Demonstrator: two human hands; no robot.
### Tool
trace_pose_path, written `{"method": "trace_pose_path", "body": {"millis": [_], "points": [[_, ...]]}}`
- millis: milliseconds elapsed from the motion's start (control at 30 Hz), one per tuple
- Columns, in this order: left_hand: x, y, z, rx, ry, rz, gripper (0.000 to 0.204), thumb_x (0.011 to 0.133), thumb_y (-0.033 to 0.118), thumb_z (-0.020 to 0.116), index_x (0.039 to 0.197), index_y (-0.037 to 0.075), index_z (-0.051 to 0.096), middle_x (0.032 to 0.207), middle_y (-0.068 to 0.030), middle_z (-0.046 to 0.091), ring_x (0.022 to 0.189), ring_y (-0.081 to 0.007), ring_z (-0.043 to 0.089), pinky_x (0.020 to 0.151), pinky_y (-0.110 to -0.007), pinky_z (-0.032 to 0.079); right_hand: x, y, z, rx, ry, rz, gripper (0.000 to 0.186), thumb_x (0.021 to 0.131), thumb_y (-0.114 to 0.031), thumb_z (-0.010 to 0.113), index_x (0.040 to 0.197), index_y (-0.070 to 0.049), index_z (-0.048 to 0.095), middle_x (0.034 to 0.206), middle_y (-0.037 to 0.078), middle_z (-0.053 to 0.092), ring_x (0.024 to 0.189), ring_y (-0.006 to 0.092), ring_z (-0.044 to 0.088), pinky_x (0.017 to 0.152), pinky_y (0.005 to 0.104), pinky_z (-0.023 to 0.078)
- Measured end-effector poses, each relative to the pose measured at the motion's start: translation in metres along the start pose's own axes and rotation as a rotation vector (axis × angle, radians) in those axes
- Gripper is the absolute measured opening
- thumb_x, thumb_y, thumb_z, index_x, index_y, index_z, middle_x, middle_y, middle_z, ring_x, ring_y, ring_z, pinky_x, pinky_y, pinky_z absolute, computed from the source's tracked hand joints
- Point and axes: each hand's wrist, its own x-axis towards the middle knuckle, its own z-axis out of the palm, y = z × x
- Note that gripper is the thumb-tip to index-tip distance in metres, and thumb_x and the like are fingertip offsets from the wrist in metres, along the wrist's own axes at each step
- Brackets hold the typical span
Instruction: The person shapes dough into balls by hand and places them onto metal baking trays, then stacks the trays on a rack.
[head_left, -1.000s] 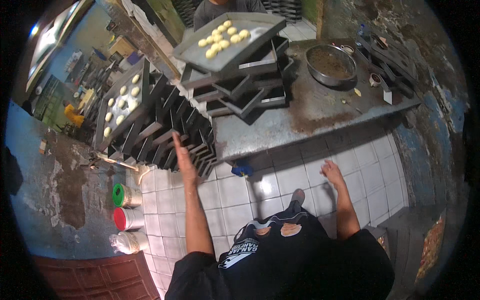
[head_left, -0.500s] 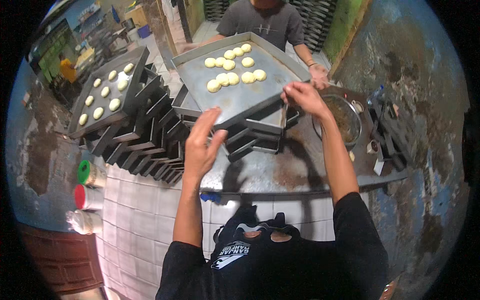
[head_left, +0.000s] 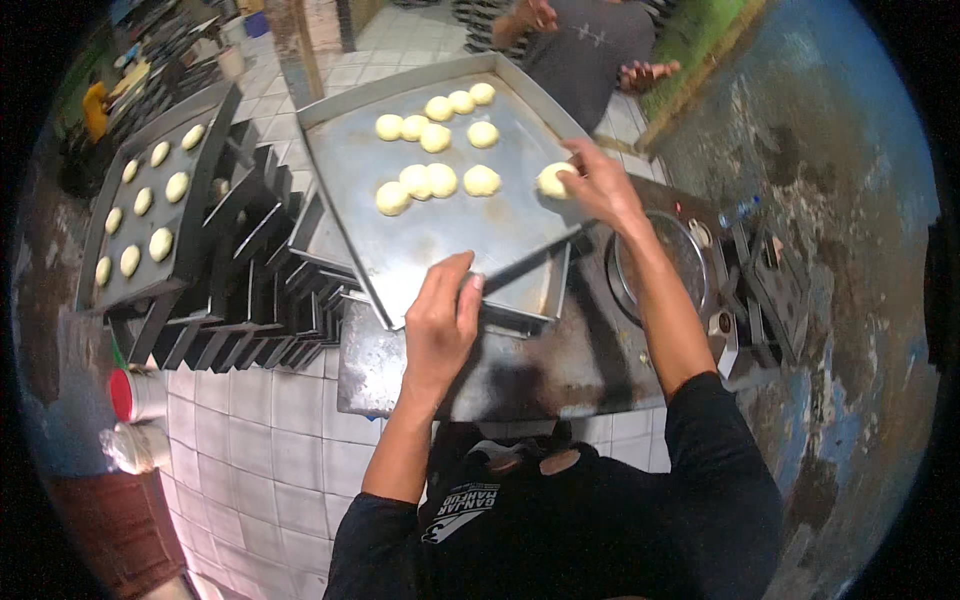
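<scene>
A shallow metal baking tray (head_left: 440, 228) lies askew on top of other trays on the table, with several pale yellow dough balls (head_left: 481, 181) in loose rows on it. My left hand (head_left: 438, 325) grips the near rim, fingers over the edge and thumb beside it. At the tray's right side, the fingers and thumb of my right hand (head_left: 600, 188) close around a separate dough ball (head_left: 554, 181). Part of that ball is hidden by the fingers.
On the left, a tall crisscross stack of trays (head_left: 230, 290) carries a top tray (head_left: 150, 235) with spaced dough balls. A round bowl (head_left: 690, 245) stands right of my tray on the metal table (head_left: 390, 372). A co-worker (head_left: 590, 60) is beyond it. A red-lidded tub (head_left: 135, 395) sits lower left.
My right hand has gone from the tray's right corner to a dough ball inside it. My left hand has taken hold of the near rim. The co-worker has turned and raised a hand.
</scene>
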Motion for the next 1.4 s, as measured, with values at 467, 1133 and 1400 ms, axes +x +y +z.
{"method": "trace_pose_path", "body": {"millis": [467, 1133, 1400], "points": [[-0.14, 0.126, 0.268, -0.679, -0.246, -0.464, 0.038, 0.109, 0.036, 0.044, 0.087, 0.007, 0.056, 0.079, 0.0024, 0.054, 0.071, -0.0045, 0.047, 0.06, -0.023, 0.04, -0.322, 0.117, -0.034, 0.322, 0.187, 0.162, 0.033, 0.087, -0.006, 0.074, 0.118, 0.0, 0.067, 0.105, 0.012, 0.067, 0.099, 0.0226, 0.066, 0.086, 0.0322, 0.052], [-0.19, 0.046, 0.397, -0.671, -0.517, -0.747, 0.064, 0.08, -0.011, 0.067, 0.139, 0.003, 0.045, 0.121, -0.0055, 0.062, 0.113, -0.0161, 0.059, 0.104, -0.029, 0.044, -0.215, 0.38, -0.036, 0.205, 0.12, 0.153, 0.018, 0.086, -0.01, 0.063, 0.1, -0.001, 0.071, 0.099, 0.019, 0.067, 0.099, 0.037, 0.064, 0.089, 0.0459, 0.051], [-0.106, 0.008, 0.456, -0.694, -0.529, -0.766, 0.06, 0.08, 0.003, 0.081, 0.131, 0.001, 0.05, 0.117, -0.0061, 0.065, 0.109, -0.0138, 0.062, 0.097, -0.029, 0.049, -0.112, 0.55, 0.046, 0.015, -0.055, -0.048, 0.032, 0.091, -0.014, 0.055, 0.12, -0.003, 0.061, 0.108, 0.023, 0.068, 0.103, 0.0407, 0.064, 0.091, 0.0473, 0.051]]}}
